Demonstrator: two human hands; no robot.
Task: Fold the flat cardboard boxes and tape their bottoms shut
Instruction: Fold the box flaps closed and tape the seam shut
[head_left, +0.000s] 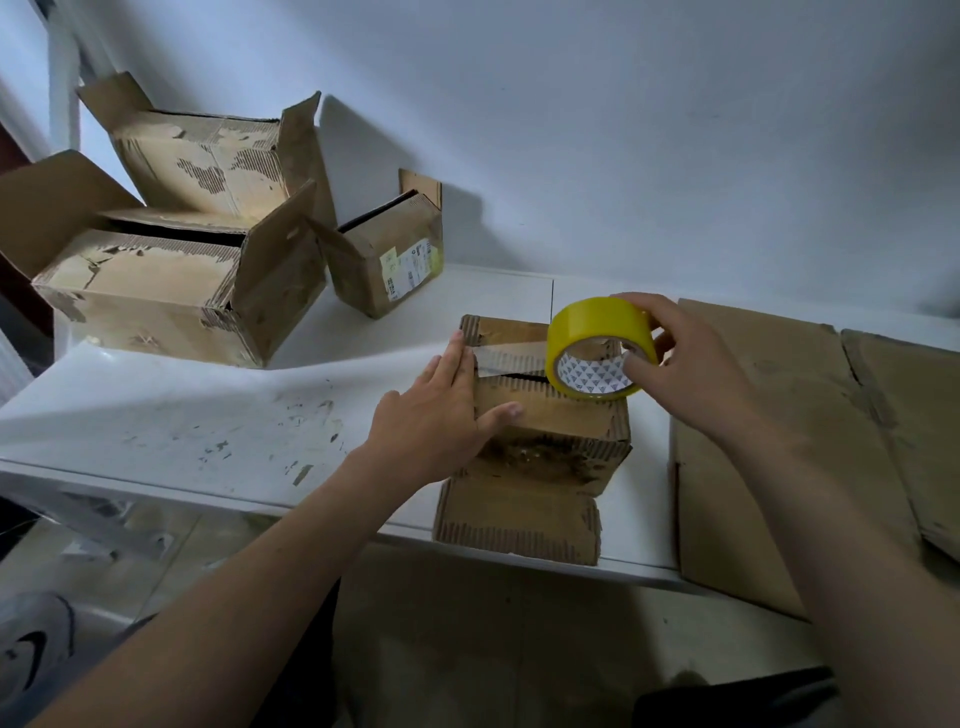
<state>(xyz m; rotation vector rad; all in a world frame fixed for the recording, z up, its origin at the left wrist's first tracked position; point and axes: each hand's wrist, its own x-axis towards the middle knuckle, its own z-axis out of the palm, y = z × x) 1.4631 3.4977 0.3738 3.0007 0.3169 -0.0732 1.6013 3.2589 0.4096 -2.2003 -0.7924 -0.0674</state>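
**Step in hand:** taping the bottom seam of the small brown corrugated cardboard box (550, 415), which stands bottom-up on the white table (156, 415).
- The left hand (431, 415) lies flat with fingers straight, pressing the free end of the clear tape strip (509, 358) over the box's left edge.
- The right hand (691, 364) has its fingers curled round the yellow roll of packing tape (597, 322), held on edge just above the seam, right of the pressed end.

**Advice:**
- Hold the pressed end firm and draw the roll rightward along the gap.
- Keep the strip taut and centred so both flaps catch.
- Run it past the far edge before tearing.

**Count, largest first:**
- flat brown cardboard sheets (779, 441), right of the roll hand: two visible; whether more lie beneath cannot be told.
- large torn brown cardboard boxes (156, 296), folded, well left of the pressing hand: two.
- small labelled brown cardboard box (384, 254), folded, left of and beyond the pressing hand: one.
- Box under the hands: one.
- Tape roll: one.
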